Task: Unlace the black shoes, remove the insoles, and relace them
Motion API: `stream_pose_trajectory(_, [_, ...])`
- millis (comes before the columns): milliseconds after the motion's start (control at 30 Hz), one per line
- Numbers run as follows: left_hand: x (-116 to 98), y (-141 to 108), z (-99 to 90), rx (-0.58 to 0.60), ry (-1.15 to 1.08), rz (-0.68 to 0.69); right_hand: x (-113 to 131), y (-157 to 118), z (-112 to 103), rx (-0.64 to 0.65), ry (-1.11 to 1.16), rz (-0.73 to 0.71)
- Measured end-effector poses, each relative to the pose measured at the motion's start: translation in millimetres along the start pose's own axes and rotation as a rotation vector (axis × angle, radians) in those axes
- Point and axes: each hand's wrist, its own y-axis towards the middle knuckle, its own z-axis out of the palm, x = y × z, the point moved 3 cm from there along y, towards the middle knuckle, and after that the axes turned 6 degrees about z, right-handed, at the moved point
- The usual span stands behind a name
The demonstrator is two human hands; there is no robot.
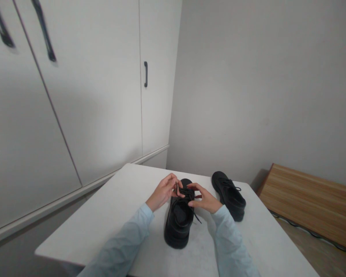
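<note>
A black lace-up shoe [176, 231] stands on the white table in front of me, its heel toward me and its toe pointing away. My left hand [166, 190] is at the left side of the lacing, with a loop of black shoelace [177, 188] pinched between thumb and fingers. From the right, my right hand [202, 198] reaches over the lacing with thumb and fingers curved apart. Its fingertips are close to the laces; whether they grip any is unclear. One loose lace end hangs down the shoe's right side.
A second black shoe [229, 196], its lace tied in a bow, stands at the table's back right. The white table [109, 215] meets white cabinets [103, 96] on the left and a grey wall [262, 84] behind. A wood-grain board [311, 204] lies beyond its right edge.
</note>
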Motion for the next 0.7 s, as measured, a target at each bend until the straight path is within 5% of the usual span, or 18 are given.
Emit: stream_pose_trajectory(700, [5, 1, -12.8, 0.149, 0.311, -0.145, 3, -3, 2, 0.040, 0.039, -0.001])
